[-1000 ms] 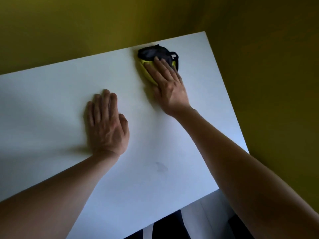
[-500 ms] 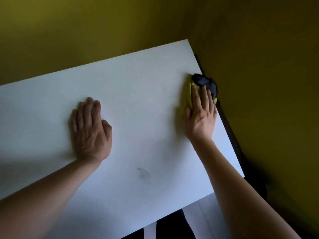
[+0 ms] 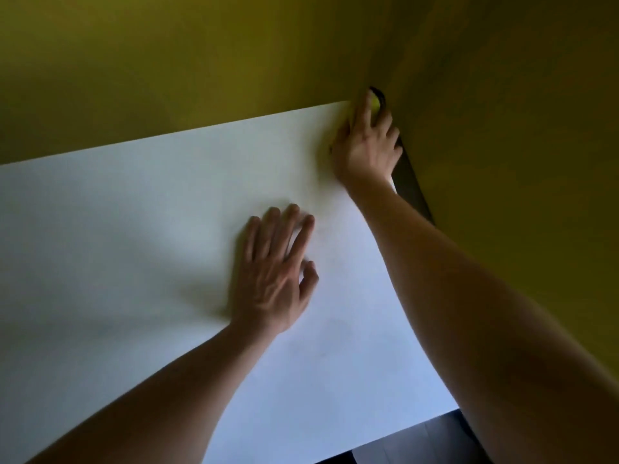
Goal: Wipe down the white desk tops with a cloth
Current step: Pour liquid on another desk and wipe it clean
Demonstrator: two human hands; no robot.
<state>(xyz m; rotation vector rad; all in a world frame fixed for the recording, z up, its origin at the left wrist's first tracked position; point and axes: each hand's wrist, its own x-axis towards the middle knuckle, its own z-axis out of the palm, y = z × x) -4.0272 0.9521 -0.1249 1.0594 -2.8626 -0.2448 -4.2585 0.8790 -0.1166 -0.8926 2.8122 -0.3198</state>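
The white desk top fills most of the view. My right hand lies at its far right corner, fingers straight, pressing down on the yellow and black cloth. Only a small edge of the cloth shows past my fingertips, where the two walls meet. My left hand rests flat on the middle of the desk, fingers spread, holding nothing.
Yellow-green walls run close along the far and right edges of the desk. A dark narrow gap lies between the right edge and the wall. A dark floor shows below the near edge.
My right hand has slid the cloth along the right edge up into the far corner. The view has swung, so my left hand now appears nearer the centre right.
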